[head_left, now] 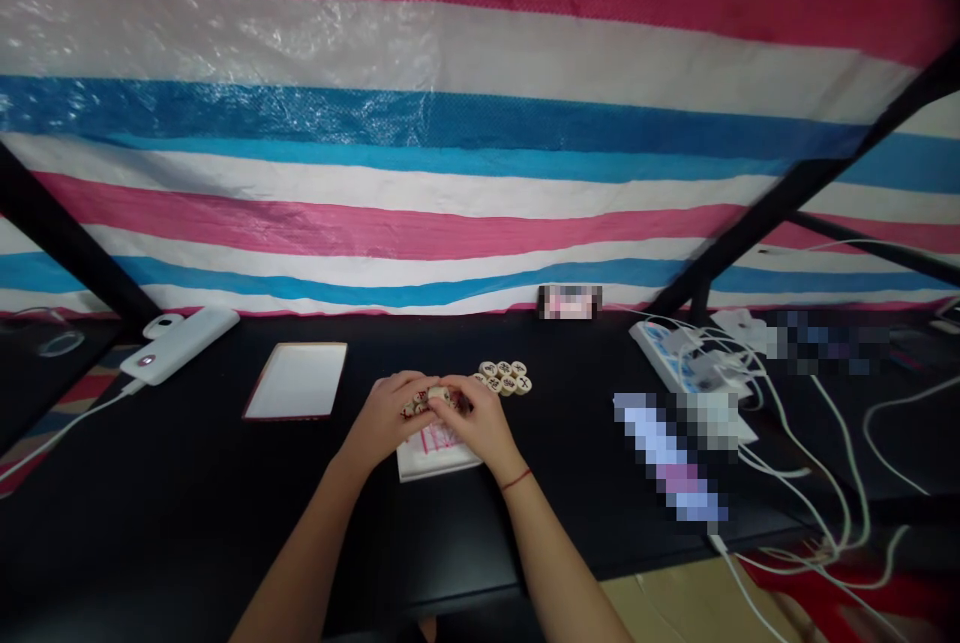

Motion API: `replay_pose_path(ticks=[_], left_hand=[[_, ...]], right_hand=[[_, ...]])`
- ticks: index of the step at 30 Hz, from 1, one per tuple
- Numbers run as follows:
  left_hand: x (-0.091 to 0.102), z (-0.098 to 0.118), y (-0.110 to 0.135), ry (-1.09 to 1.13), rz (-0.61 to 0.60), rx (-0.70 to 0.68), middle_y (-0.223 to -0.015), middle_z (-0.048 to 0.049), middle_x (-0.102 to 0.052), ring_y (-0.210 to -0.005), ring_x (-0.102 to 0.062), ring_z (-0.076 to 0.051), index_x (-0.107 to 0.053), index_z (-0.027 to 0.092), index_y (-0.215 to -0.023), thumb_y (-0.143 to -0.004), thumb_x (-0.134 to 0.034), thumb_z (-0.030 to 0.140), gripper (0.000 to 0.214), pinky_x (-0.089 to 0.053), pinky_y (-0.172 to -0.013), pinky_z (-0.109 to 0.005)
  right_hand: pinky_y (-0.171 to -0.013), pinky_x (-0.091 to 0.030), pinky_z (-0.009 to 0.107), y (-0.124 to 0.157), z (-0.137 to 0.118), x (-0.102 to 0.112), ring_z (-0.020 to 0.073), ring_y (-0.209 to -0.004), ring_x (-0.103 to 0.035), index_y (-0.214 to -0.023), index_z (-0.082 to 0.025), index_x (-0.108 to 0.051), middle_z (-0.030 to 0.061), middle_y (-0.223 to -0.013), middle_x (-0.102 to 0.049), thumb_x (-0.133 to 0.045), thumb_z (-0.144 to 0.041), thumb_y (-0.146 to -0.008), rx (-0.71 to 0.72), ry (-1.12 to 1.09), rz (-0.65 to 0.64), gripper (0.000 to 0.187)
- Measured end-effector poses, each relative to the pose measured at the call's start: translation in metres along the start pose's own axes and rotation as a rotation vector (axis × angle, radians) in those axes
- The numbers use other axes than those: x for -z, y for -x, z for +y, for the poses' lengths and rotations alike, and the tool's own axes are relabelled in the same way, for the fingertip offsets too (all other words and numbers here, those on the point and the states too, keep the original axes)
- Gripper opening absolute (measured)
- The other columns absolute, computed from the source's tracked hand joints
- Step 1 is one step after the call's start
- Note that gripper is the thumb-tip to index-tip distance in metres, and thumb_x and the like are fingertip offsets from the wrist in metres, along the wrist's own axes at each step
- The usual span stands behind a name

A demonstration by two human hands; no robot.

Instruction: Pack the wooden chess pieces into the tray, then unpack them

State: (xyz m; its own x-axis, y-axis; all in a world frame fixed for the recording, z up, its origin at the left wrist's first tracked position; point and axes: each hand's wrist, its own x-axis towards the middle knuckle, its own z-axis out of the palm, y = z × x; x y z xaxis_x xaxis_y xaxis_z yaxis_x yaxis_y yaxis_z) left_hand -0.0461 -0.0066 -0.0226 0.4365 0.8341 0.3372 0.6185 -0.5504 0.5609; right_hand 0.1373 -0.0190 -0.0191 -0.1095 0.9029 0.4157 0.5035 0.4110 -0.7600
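striped pink, white and blue woven tarp [450, 153] fills most of my feed, hanging behind a black table [187, 523]. both hands sit close together near the table's middle: the left hand [388, 420] curls over a small cluster of round wooden chinese chess pieces [431, 401], and the right hand [480, 418], a red string around its wrist [517, 479], closes on the same cluster from the other side, so i read both as narrow and holding. just beyond them, a second group of chess pieces [502, 378] lies packed on the table. under the hands is a paper board with red grid lines [439, 453]. to the left sit a white flat panel with a red rim [295, 381] and a white power bank [180, 348]; to the right, a power strip [664, 353] among white cables [825, 463].
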Motion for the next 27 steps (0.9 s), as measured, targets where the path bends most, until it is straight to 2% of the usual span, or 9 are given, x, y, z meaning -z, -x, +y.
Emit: replay_pose_path(ticks=[4, 9, 13, 18, 22, 27], left_hand=[[0.0, 0.009, 0.001, 0.027, 0.0, -0.017, -0.113, -0.0033, -0.067, -0.104, -0.062, -0.02, -0.062, 0.026, -0.112, -0.088, -0.059, 0.029, 0.025, -0.045, -0.09, -0.033], [-0.001, 0.011, 0.001, 0.039, 0.026, -0.014, -0.104, -0.0033, -0.07, -0.1, -0.064, -0.021, -0.061, 0.023, -0.103, -0.086, -0.061, 0.027, 0.017, -0.046, -0.09, -0.036], [0.007, 0.011, 0.006, 0.021, 0.117, -0.001, -0.101, -0.0045, -0.067, -0.097, -0.063, -0.021, -0.06, 0.023, -0.101, -0.086, -0.06, 0.028, 0.016, -0.048, -0.086, -0.036], [0.02, 0.009, 0.028, 0.095, 0.236, 0.07, -0.094, -0.0045, -0.063, -0.093, -0.062, -0.019, -0.053, 0.022, -0.084, -0.083, -0.06, 0.026, 0.009, -0.051, -0.083, -0.033], [0.021, 0.009, 0.044, 0.115, 0.216, 0.105, -0.095, -0.004, -0.065, -0.093, -0.063, -0.019, -0.053, 0.022, -0.081, -0.082, -0.062, 0.028, 0.011, -0.052, -0.084, -0.033], [0.017, 0.013, 0.046, 0.155, 0.169, 0.072, -0.103, -0.005, -0.066, -0.095, -0.065, -0.017, -0.056, 0.022, -0.084, -0.083, -0.057, 0.02, 0.002, -0.053, -0.086, -0.032]], right_hand=[[-0.07, -0.049, 0.029, 0.003, 0.001, 0.001, 0.0167, -0.072, -0.06, -0.092, -0.02, -0.069, 0.0038, -0.084, -0.069, -0.069, -0.032, -0.078, -0.019, -0.04, 0.02, 0.019], [-0.067, -0.048, 0.027, 0.004, -0.001, 0.0, 0.0155, -0.069, -0.059, -0.093, -0.02, -0.07, 0.0023, -0.078, -0.068, -0.07, -0.034, -0.078, -0.027, -0.071, -0.025, 0.021], [-0.066, -0.049, 0.027, 0.003, 0.001, 0.002, 0.0147, -0.066, -0.058, -0.092, -0.018, -0.069, 0.0029, -0.077, -0.068, -0.069, -0.037, -0.078, -0.042, -0.092, 0.048, 0.023], [-0.068, -0.049, 0.028, 0.003, 0.008, 0.004, 0.0152, -0.067, -0.059, -0.092, -0.019, -0.068, 0.0022, -0.076, -0.067, -0.069, -0.038, -0.078, -0.07, -0.097, 0.115, 0.024], [-0.067, -0.049, 0.028, 0.003, 0.009, 0.004, 0.015, -0.066, -0.058, -0.092, -0.018, -0.068, 0.002, -0.075, -0.067, -0.07, -0.037, -0.078, -0.073, -0.103, 0.114, 0.023], [-0.066, -0.048, 0.027, 0.003, 0.007, 0.004, 0.0141, -0.063, -0.057, -0.091, -0.018, -0.068, 0.0001, -0.07, -0.063, -0.069, -0.038, -0.078, -0.077, -0.101, 0.126, 0.024]])
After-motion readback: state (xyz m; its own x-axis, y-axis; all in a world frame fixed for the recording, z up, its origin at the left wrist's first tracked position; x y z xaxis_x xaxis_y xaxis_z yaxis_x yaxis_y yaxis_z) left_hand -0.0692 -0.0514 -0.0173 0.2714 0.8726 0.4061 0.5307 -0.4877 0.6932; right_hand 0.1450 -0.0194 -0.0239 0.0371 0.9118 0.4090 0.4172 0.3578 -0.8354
